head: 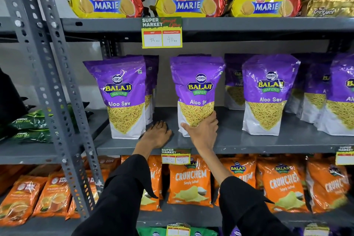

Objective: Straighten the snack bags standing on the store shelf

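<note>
Purple Balaji Aloo Sev bags stand in a row on the grey middle shelf [229, 140]. My right hand [203, 130] grips the lower part of the middle bag [197, 86], which stands upright with its front slightly squeezed. My left hand [158, 134] rests flat on the shelf surface between that bag and the left bag [122, 94], holding nothing. The left bag leans a little to the left. Another bag [268, 94] stands upright to the right, with more bags behind and beside it.
Yellow Marie biscuit packs [188, 5] fill the shelf above. Orange Crunchem bags [190, 182] stand on the shelf below. Price tags [161, 32] hang from the shelf edges. A grey perforated upright [57, 90] runs down the left, with green packets [28, 126] beyond it.
</note>
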Tool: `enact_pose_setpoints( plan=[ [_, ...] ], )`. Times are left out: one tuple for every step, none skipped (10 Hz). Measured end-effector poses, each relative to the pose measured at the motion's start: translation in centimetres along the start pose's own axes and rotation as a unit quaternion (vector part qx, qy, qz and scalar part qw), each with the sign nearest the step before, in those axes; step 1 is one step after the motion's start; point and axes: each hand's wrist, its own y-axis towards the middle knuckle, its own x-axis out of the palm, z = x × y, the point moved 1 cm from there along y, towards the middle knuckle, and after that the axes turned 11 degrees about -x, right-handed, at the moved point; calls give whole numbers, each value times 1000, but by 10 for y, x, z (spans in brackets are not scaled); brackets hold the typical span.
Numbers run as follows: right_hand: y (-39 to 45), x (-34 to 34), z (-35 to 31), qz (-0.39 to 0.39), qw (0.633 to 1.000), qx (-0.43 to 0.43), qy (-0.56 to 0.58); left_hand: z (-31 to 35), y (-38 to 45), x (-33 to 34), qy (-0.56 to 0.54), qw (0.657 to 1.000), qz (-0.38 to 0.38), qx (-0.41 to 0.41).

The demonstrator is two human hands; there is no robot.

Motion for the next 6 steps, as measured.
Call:
enact_pose_setpoints(
  plan=[
    [-1, 0, -1, -2, 1000, -1, -3, 1, -1, -1, -3, 1000, 1, -3],
    [0, 0, -1, -7, 1000, -2, -2, 0, 0, 1, 1, 1000, 6, 6],
    [2, -1, -4, -14, 1000, 0, -2, -5, 4, 4, -2, 1000, 6, 0],
    [0, 0, -1, -18, 1000, 1, 1, -6, 7, 7, 11, 1000, 11, 5],
    [-4, -9, -6, -17, 1000, 3, 10, -8, 7, 7, 5, 1000, 10, 6],
    [-27, -25, -1, 49, 995, -61, 69, -7, 11, 9, 18, 999, 36, 27]
  ],
)
